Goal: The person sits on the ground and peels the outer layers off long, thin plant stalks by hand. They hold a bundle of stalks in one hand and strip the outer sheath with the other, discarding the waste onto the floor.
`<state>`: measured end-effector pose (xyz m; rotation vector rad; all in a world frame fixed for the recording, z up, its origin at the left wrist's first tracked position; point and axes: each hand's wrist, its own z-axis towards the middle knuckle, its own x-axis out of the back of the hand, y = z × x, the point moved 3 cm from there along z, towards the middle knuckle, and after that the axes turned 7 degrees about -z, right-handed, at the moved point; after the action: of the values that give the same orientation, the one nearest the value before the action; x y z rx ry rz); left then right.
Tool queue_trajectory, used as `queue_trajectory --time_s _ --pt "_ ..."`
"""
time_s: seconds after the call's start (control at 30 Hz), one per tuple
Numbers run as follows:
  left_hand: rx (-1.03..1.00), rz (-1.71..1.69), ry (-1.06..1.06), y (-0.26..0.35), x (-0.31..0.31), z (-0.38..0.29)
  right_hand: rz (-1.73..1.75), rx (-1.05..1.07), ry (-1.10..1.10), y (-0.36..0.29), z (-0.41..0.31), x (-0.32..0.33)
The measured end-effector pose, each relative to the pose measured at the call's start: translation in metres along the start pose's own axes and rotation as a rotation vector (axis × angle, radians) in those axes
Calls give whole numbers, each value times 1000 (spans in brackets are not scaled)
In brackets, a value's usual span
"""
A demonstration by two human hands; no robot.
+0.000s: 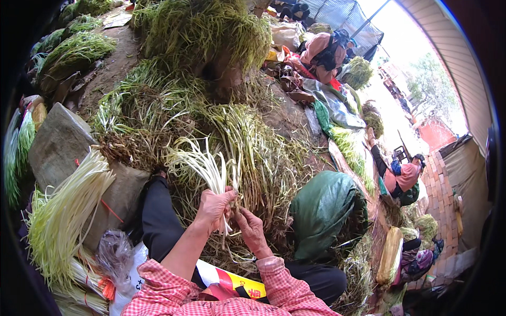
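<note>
My left hand (214,210) is closed around a bunch of pale, whitish leafy stalks (205,166), whose tops fan away from me and whose lower ends stick out below the fist. Just right of it, my right hand (250,229) pinches at the base of a few thinner stalks, with its fingertips close to the left thumb. Under and beyond both hands lies a heap of untrimmed green stalks (253,154) with brown, dry outer leaves. At my left, a large bundle of cleaned pale-yellow stalks (71,213) leans on a grey block-like object (59,138).
A green plastic-covered bundle (326,213) stands by my right knee. Clear plastic (115,256) and red ties (106,287) lie at my left. A tall green heap (205,35) rises ahead. Several people sit farther off, among them a person in pink (405,177).
</note>
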<state>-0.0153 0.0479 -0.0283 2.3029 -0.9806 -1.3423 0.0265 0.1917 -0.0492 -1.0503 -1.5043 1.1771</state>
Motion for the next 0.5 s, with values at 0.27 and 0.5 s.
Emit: queue_trajectory --time_s 0.27,0.5 --pt "-9 249 -85 -2 -8 -7 619 -220 140 -2 39 0" --pt "-245 196 22 10 -4 -3 -689 201 329 37 31 15"
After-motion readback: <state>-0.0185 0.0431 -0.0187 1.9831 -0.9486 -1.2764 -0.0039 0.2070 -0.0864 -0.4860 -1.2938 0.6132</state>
